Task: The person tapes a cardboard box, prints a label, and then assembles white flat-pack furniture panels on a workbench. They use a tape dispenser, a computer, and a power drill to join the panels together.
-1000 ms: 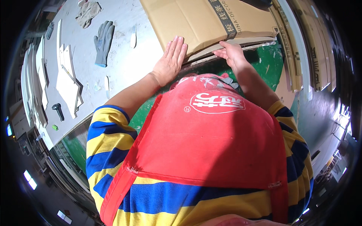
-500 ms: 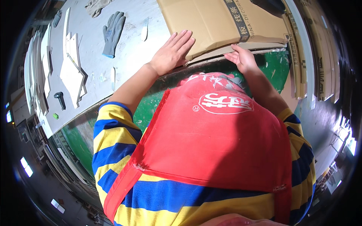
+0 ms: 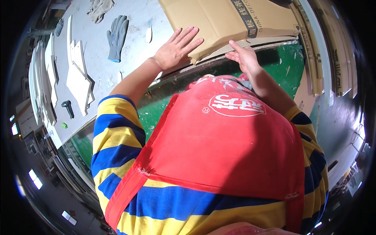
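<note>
A brown cardboard carton (image 3: pixel 207 25) with a dark printed band lies at the far middle of the worktable. My left hand (image 3: pixel 176 49) is at its near left corner, palm down and fingers spread, the fingertips over the carton's left edge. By the carton's near edge is my right hand (image 3: pixel 244 56), thumb raised against the cardboard and fingers loosely stretched out below it. Nothing shows in its grasp. Under the carton's front, a thin layer of board (image 3: pixel 270 40) sticks out along the table edge.
On the grey tabletop (image 3: pixel 135 55) lie a grey work glove (image 3: pixel 116 39), a white-handled knife (image 3: pixel 149 32), white cut panels (image 3: pixel 78 74), a black handheld tool (image 3: pixel 68 109) and a small green object (image 3: pixel 64 125). Long cardboard packages (image 3: pixel 311 58) stand at the right. The table's side is green (image 3: pixel 288 66).
My right hand has shifted left along the carton's near edge. The left hand's fingers are spread a little wider. The whole view has also shifted slightly.
</note>
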Motion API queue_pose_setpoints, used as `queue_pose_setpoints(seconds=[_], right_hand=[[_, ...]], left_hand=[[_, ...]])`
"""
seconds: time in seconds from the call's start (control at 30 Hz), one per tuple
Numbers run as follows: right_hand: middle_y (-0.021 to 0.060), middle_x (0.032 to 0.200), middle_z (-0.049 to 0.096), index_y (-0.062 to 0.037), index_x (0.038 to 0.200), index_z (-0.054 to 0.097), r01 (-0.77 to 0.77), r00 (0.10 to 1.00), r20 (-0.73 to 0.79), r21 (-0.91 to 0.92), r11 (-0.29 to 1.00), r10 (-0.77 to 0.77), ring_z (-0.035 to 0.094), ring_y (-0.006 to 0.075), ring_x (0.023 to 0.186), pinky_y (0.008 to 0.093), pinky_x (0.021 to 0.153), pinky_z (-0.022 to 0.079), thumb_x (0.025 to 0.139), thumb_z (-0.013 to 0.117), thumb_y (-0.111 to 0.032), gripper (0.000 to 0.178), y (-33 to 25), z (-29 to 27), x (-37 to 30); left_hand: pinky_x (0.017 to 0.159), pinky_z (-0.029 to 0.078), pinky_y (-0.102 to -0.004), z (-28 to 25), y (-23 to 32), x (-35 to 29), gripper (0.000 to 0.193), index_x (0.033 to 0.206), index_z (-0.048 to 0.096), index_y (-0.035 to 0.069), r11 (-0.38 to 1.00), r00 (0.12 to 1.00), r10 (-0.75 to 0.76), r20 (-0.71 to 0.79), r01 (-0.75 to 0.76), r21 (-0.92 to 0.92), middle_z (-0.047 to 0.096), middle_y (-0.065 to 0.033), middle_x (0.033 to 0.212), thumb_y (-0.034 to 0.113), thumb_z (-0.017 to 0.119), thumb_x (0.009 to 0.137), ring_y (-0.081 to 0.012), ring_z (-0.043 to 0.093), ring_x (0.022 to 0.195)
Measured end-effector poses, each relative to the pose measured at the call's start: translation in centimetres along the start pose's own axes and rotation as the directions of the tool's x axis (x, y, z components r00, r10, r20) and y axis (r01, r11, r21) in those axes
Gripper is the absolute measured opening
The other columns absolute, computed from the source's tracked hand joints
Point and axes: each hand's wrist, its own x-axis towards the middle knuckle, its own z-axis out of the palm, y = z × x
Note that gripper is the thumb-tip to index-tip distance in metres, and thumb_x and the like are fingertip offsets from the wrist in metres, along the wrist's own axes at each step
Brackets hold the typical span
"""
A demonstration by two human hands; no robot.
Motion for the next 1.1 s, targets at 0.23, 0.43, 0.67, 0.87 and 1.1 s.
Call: queue_pose_setpoints(seconds=[0.23, 0.43, 0.67, 0.87, 1.1], right_hand=[[0.0299, 0.103, 0.055, 0.0231, 0.121, 0.029, 0.030, 0.999, -0.045, 0.028, 0.999, -0.028, 0.067, 0.0340, 0.083, 0.0369, 0.069, 0.060, 0.084, 0.075, -0.023, 0.075, 0.2, 0.7, -0.6], [0.0276, 0.105, 0.055, 0.0210, 0.117, 0.036, 0.005, 1.000, -0.003, 0.028, 1.000, -0.005, 0.067, 0.0341, 0.086, 0.0365, 0.071, 0.060, 0.085, 0.074, -0.023, 0.067, 0.4, 0.5, -0.7], [0.0207, 0.118, 0.059, 0.0030, 0.119, 0.045, -0.208, 0.944, 0.261, -0.008, 0.978, 0.203, 0.060, 0.0297, 0.111, 0.0581, 0.092, 0.043, 0.085, 0.072, -0.034, 0.057, 3.1, 2.3, -2.4], [0.0145, 0.117, 0.063, -0.0046, 0.117, 0.053, -0.264, 0.890, 0.347, -0.133, 0.955, 0.294, 0.058, 0.0233, 0.114, 0.0534, 0.090, 0.043, 0.087, 0.070, -0.033, 0.044, 5.8, 5.6, -3.0], [0.0061, 0.090, 0.067, -0.0030, 0.102, 0.061, -0.071, 0.962, 0.264, -0.016, 0.997, 0.073, 0.067, 0.0157, 0.081, 0.0233, 0.064, 0.052, 0.089, 0.067, -0.015, 0.018, 7.8, 8.1, -3.9]], left_hand=[[0.116, 0.019, -0.0525, 1.9, 2.0, 0.2, 0.082, 0.147, 0.030, 0.015, 0.989, 0.981, -0.146, -0.127, 0.148, 0.001, 0.023, -0.0180, 0.154, 0.025, 0.071, 0.077, -0.0374, 0.019, 0.144], [0.112, 0.021, -0.0599, -0.3, 3.3, 0.6, 0.078, 0.149, 0.026, 0.015, 0.972, 0.973, -0.221, -0.064, 0.214, -0.096, 0.017, -0.0215, 0.155, 0.021, 0.066, 0.082, -0.0412, 0.016, 0.144], [0.104, 0.028, -0.0671, 2.5, 3.9, 2.0, 0.075, 0.151, 0.023, 0.021, 0.939, 0.954, -0.294, -0.055, 0.299, 0.170, 0.014, -0.0218, 0.155, 0.017, 0.060, 0.086, -0.0438, 0.013, 0.143], [0.104, 0.028, -0.0694, 1.0, 2.6, 1.0, 0.077, 0.150, 0.023, 0.030, 0.986, 0.990, -0.139, 0.015, 0.137, 0.093, 0.010, -0.0148, 0.158, 0.019, 0.062, 0.085, -0.0399, 0.011, 0.145], [0.104, 0.028, -0.0699, -0.5, 1.9, 1.4, 0.091, 0.149, 0.025, 0.037, 0.989, 0.992, -0.084, 0.097, 0.071, 0.133, 0.012, -0.0112, 0.158, 0.030, 0.075, 0.073, -0.0387, 0.011, 0.145]])
